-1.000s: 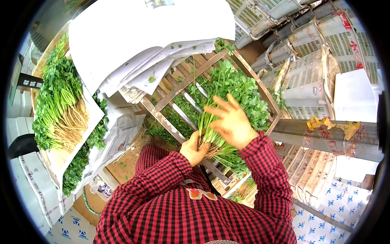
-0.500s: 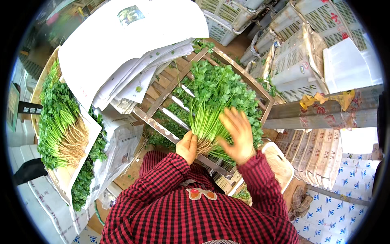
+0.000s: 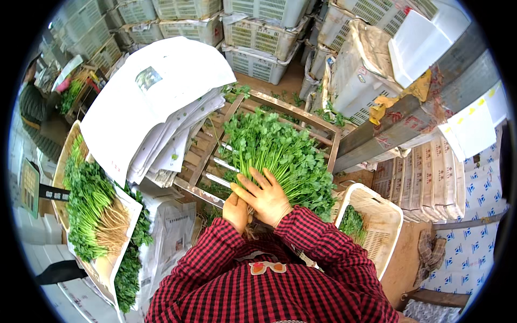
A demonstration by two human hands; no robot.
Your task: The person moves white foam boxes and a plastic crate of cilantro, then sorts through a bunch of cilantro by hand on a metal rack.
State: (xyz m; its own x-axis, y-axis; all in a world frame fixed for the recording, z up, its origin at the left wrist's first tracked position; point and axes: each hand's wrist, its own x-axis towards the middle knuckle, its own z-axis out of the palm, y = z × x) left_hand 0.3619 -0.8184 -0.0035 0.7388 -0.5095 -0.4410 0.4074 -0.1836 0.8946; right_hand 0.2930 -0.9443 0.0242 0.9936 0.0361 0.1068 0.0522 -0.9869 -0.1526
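Observation:
A bunch of leafy green herbs (image 3: 280, 145), like coriander or celery, lies on a slatted rack (image 3: 335, 148) in front of me. Its leaves point away from me and its root end is toward my body. My left hand (image 3: 236, 214) is closed around the stem base at the near edge; the roots are mostly hidden by my hands. My right hand (image 3: 265, 199) lies flat over the stems with its fingers spread, the fingertips reaching just past my left hand. White metal strips (image 3: 219, 171) show between the slats to the left of the bunch.
Stacked paper sheets (image 3: 161, 102) cover the rack's left side. Farther left, a paper-lined basket (image 3: 62, 161) holds rooted herbs (image 3: 89, 215). A cream plastic basket (image 3: 383, 220) stands at right, below a metal beam (image 3: 377, 129). Stacked crates (image 3: 264, 37) and a person (image 3: 37, 116) are beyond.
My right hand has moved left and down onto the stems beside my left hand, covering the roots. The view has shifted, showing more crates at the back and more of the cream basket.

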